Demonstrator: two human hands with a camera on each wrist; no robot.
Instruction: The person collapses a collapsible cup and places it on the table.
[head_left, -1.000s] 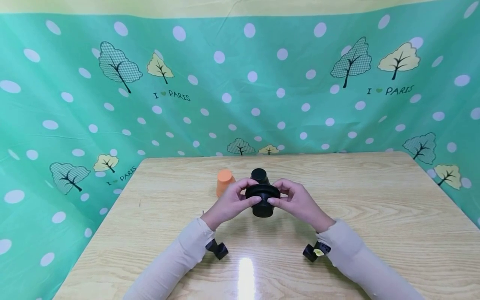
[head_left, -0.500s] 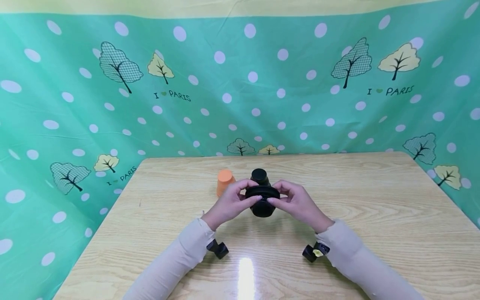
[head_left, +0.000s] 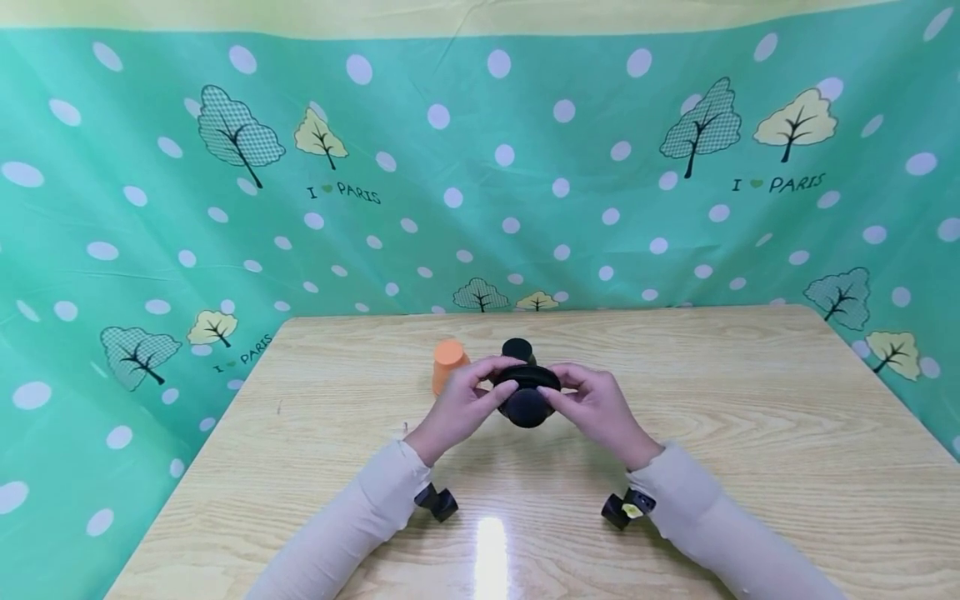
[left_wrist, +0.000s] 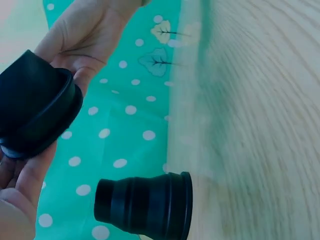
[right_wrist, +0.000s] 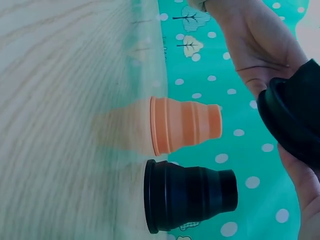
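Observation:
A black stepped collapsible cup (head_left: 527,408) is held off the table between both hands, its wide flanged rim away from me and its narrow end facing me. My left hand (head_left: 463,406) grips its left side, thumb on the near wall and fingers behind the rim. On the other side my right hand (head_left: 600,412) grips it the same way. The wrist views show the held cup (left_wrist: 35,105) bent out of its round shape. Behind it stands a second black stepped cup (right_wrist: 192,197), wide rim down. An orange stepped cup (right_wrist: 185,127) stands left of that one, also rim down.
The light wooden table (head_left: 712,400) reaches back to a green dotted curtain (head_left: 480,167) with printed trees. Small black cameras (head_left: 438,502) are strapped at both wrists.
The held cup has tipped so that its narrow end faces me more and looks closer to the rim. Both thumbs have shifted slightly upward on it. The two standing cups have stayed put.

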